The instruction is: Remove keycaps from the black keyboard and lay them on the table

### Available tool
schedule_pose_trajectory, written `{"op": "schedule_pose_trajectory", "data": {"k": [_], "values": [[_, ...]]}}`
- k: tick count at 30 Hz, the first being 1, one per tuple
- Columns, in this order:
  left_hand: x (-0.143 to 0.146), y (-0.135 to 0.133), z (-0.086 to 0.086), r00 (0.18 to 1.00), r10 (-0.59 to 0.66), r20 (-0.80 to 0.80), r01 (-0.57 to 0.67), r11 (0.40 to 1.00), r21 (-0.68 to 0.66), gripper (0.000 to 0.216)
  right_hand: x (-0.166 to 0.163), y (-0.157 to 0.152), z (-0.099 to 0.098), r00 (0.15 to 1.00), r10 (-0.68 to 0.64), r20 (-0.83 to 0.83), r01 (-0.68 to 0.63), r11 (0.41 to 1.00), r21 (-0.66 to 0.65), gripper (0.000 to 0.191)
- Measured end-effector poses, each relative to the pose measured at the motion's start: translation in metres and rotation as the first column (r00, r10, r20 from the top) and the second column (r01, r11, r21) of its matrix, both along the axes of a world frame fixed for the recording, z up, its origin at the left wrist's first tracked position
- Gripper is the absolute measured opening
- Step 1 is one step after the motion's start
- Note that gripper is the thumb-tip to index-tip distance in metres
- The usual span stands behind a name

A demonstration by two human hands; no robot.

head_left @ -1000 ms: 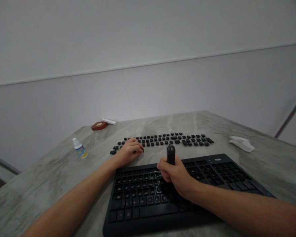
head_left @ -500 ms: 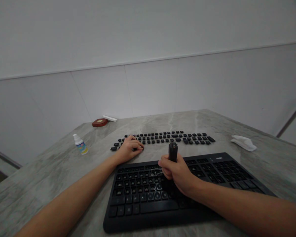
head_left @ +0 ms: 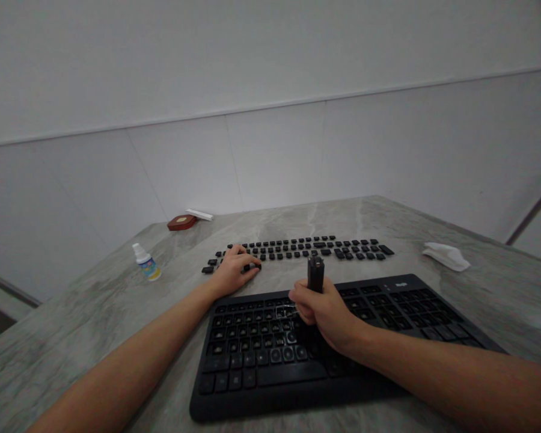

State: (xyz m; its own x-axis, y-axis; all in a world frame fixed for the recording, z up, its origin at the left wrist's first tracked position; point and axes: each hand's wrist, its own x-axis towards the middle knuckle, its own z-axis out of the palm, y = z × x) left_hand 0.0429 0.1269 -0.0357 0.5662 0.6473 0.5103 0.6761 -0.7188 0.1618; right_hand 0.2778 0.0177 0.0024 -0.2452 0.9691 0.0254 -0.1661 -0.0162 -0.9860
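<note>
A black keyboard [head_left: 293, 377] lies in front of me, many of its upper keys off and their sockets bare. Above its middle, my right hand [head_left: 318, 310] is closed round the black upright handle of a keycap puller [head_left: 315, 275]. The puller's thin wire loops [head_left: 286, 311] stick out to the left of my fist, over the sockets. My left hand [head_left: 235, 269] rests on the table behind the keyboard, thumb and index finger apart. A loose black keycap [head_left: 258, 266] sits at its fingertips, by the front row of keycaps [head_left: 288, 255].
Several rows of black keycaps lie behind the keyboard. To the left stands a white spray bottle [head_left: 146, 263]. A reddish-brown case [head_left: 181, 223] and a white strip [head_left: 199, 214] lie at the back left. Crumpled white tissue [head_left: 446, 256] lies right, on the grey marbled table [head_left: 117, 337].
The fingers of my left hand have spread a little, and keycaps now show between thumb and index finger. My right hand with the puller has stayed almost in place.
</note>
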Motion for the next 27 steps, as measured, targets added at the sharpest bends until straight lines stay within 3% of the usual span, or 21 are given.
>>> {"op": "schedule_pose_trajectory", "data": {"k": [7,16,27], "values": [[-0.0021,0.0027,0.0005,0.999,-0.045,-0.030,0.045,0.999,0.007,0.011,-0.0009,-0.0001,0.0010,1.000,0.005,-0.012,-0.005,1.000,-0.026,0.034],[-0.0011,-0.0019,0.0043,1.000,0.018,-0.009,-0.018,1.000,-0.012,0.026,0.0000,-0.0005,-0.0019,1.000,0.010,-0.008,-0.010,1.000,-0.016,0.034],[-0.0029,-0.0019,0.0035,0.998,0.056,-0.001,-0.056,0.998,-0.025,0.028,0.0013,0.0011,-0.0037,0.998,0.026,-0.057,-0.027,1.000,-0.009,0.035]]}}
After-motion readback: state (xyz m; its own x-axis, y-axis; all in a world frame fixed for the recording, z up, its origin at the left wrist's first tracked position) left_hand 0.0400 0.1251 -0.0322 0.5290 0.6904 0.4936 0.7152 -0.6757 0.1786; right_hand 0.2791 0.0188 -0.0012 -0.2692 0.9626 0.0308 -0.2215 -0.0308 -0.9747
